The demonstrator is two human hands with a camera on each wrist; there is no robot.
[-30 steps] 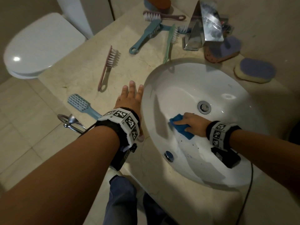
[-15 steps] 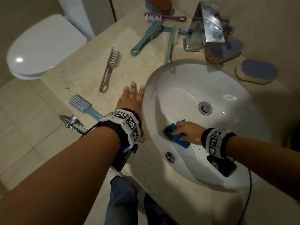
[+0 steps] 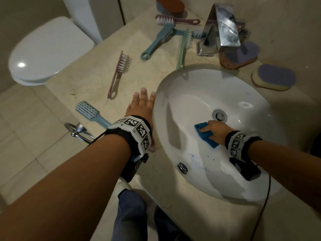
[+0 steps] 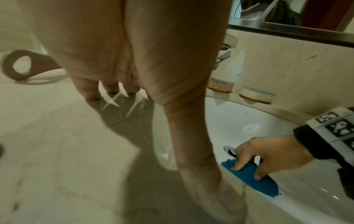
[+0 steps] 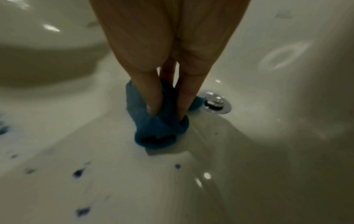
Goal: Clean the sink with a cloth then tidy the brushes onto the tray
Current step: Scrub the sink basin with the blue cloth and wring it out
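Head view: the right hand point(image 3: 216, 130) presses a bunched blue cloth point(image 3: 205, 134) against the sink point(image 3: 199, 87) floor, fingers curled over it, just near-left of the drain point(image 3: 220, 115). Blue spots point(image 3: 199, 156) lie nearer still, between the cloth and the overflow cap on the near wall, so the wipe, as I judge it, has to pull toward the body. The left hand point(image 3: 141, 105) lies flat on the counter point(image 3: 83, 80) with fingers straight and close together, touching the sink's left rim (a brace, it seems). The brushes point(image 3: 157, 41) are scattered far-left on the counter, their handles mostly running near to far; the left hand is the nearer to them. No tray shows.

Left wrist view: the left hand's fingers point(image 4: 90, 89) rest straight on the counter and hold nothing. To the right, the right hand pinches the cloth point(image 4: 249, 177) between thumb and fingers, with the drain point(image 4: 229, 150) just beyond it.

Right wrist view: fingertips point(image 5: 153, 106) dig into the folded cloth point(image 5: 157, 130), whose long axis runs from near-left to far-right and ends beside the drain point(image 5: 216, 103). The spots point(image 5: 78, 172) sit near and left of it, well short of the cloth (still unwiped).
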